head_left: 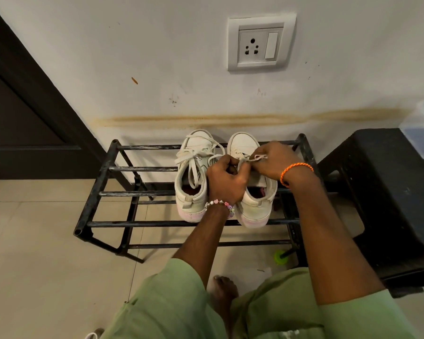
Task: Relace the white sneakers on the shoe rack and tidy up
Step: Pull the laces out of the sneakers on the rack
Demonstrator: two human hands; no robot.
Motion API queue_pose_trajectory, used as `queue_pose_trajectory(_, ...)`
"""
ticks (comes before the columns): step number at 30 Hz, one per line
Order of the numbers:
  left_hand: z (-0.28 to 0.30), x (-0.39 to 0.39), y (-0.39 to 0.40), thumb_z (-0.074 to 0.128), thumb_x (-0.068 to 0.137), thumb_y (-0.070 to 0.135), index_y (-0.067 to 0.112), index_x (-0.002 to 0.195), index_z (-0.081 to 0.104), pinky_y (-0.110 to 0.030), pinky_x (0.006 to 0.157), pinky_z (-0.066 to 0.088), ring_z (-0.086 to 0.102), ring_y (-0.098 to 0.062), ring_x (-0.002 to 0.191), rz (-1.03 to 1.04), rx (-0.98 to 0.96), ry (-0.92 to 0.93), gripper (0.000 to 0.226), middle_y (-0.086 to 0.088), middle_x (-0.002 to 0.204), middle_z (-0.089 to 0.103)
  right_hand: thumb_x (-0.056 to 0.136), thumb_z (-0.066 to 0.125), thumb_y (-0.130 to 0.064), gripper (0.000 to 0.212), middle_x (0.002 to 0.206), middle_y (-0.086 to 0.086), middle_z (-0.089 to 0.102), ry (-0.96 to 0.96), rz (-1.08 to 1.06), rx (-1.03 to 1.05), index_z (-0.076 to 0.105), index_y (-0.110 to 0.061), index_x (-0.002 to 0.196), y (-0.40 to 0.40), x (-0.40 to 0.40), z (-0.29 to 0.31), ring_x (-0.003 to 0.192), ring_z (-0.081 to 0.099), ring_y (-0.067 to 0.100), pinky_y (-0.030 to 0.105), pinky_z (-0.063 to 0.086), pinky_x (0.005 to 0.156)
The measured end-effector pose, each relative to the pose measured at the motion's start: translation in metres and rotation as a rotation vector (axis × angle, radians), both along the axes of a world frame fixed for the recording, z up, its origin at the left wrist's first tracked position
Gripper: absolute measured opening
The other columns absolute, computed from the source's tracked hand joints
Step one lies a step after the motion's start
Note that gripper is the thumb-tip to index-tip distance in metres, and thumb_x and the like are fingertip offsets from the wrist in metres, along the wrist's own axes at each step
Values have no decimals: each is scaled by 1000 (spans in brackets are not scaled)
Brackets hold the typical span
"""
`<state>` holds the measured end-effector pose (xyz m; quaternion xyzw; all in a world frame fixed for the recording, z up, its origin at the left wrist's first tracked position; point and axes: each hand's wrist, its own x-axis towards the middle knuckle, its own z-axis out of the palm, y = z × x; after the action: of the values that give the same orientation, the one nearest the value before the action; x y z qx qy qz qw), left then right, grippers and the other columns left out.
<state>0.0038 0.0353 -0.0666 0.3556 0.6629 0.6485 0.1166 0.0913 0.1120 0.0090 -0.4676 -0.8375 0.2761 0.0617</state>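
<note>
Green sleeves (171,297) lead to two hands over the black shoe rack (101,182). The left hand (227,181) and right hand (273,160) are both pinched narrow on the lace (252,159) of the right sneaker (257,206). The left sneaker (194,172) stands just beside it, laces loose, both on the top rails by the wall.

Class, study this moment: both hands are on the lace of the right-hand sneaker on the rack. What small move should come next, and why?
Probably draw the lace snug through its eyelet. The right hand pinches the lace end over the right-hand sneaker, and the left hand grips the lace beside it. The left-hand sneaker has loose laces and can wait.
</note>
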Motion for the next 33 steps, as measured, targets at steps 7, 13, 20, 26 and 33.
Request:
queue_pose_trajectory(7,1,1,-5,64,75,26,17,58,54,-16,45,34,40,-5,43,-24,3,-26,22,10,46,44,82,72,-23,24,107,8,66,201,-79,-39,73,-9,101,-2,3,8,102,58,18,20,37,77)
queue_pose_trajectory(13,1,1,-6,56,70,44,12,62,57,-18,47,36,40,-6,45,-7,-1,-20,33,7,48,46,83,70,-14,9,79,-7,70,702,-211,-125,74,-9,89,5,3,13,77,61,2,12,42,64)
queue_pose_trajectory(20,0,0,-5,55,70,43,15,61,55,-14,46,33,40,-5,43,-9,-15,-8,30,11,46,43,87,65,-12,17,65,-8,69,821,-200,-114,69,-16,71,2,-3,8,70,65,9,27,53,71)
queue_pose_trajectory(26,1,2,-5,57,72,38,14,60,55,-16,46,33,39,-5,42,-5,-29,10,27,11,46,43,91,59,-7,17,54,-4,61,1221,-566,-250,64,-11,75,3,-3,-1,48,58,9,27,52,49)
queue_pose_trajectory(33,4,-3,-8,59,74,32,15,60,53,-18,46,35,39,-6,42,-14,-90,32,24,4,47,47,89,57,3,19,53,-5,63,1589,-659,-200,61,-6,74,23,7,9,48,56,7,24,50,53)
